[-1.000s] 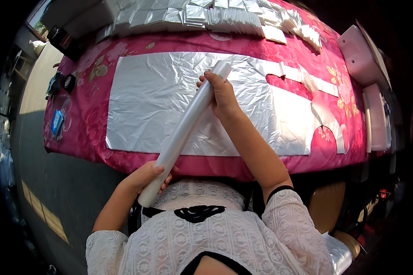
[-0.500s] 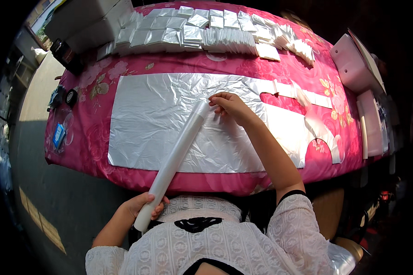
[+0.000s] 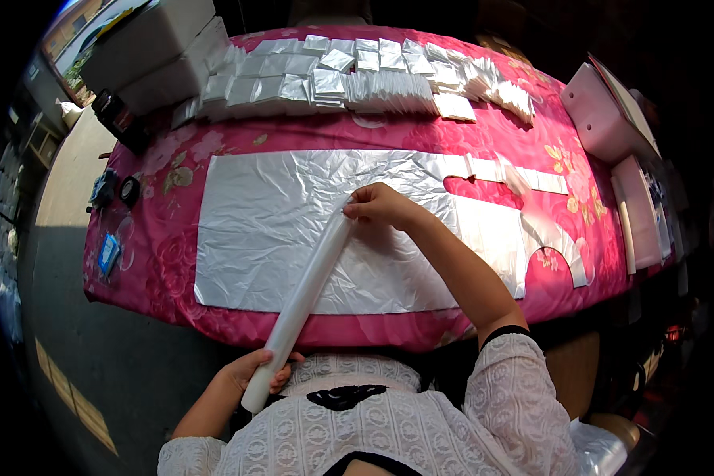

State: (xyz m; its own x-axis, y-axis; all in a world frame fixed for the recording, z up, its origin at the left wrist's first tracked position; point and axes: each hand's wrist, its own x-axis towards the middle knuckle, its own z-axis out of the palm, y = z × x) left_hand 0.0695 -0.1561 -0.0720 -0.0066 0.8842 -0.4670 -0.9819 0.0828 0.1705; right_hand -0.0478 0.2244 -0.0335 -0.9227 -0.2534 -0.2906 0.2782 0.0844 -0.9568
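Observation:
A long white plastic roll [image 3: 301, 305] slants from my lap up over the table edge. Near its lower end my left hand [image 3: 266, 371] is wrapped around it. My right hand [image 3: 379, 206] is closed at the upper end, its thumb and finger pinching the roll's rim. Beneath the roll's upper part lies a large, crinkled white plastic sheet [image 3: 250, 238], flat on the table, with strap-like strips and rounded cut-outs at its right end. It looks like a disposable apron.
Rows of small folded white plastic packets [image 3: 389, 91] line the far side of the pink flowered tablecloth [image 3: 166, 270]. White boxes [image 3: 163, 55] and a dark jar [image 3: 119, 119] stand far left. A tape roll [image 3: 129, 189] and blue packet [image 3: 108, 254] lie left; pink bins [image 3: 599, 115] stand right.
The table scene sits slightly lower in the picture. My right hand's fingers have closed in on the roll's upper end; my left hand keeps its hold at the lower end.

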